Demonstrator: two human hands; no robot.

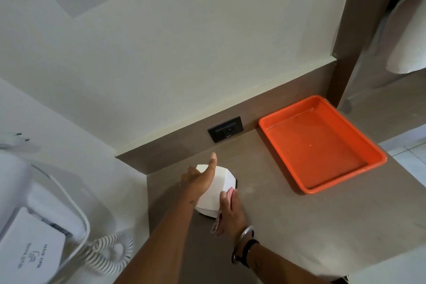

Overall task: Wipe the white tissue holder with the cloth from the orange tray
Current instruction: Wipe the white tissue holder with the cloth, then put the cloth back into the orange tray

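Observation:
The white tissue holder [215,191] stands on the brown counter [299,226], near the wall corner. My left hand [200,178] rests on its top and left side, thumb raised, fingers wrapped over the far edge. My right hand [230,211] presses a pink and white cloth [228,196] against the holder's right side; a fold of the cloth hangs below my palm. The orange tray [378,157] lies to the right with nothing in it.
A black wall socket [226,132] sits in the brown backsplash just behind the holder. A white wall-mounted hair dryer [30,233] with a coiled cord [110,253] hangs at the left. The counter's left edge runs close beside the holder.

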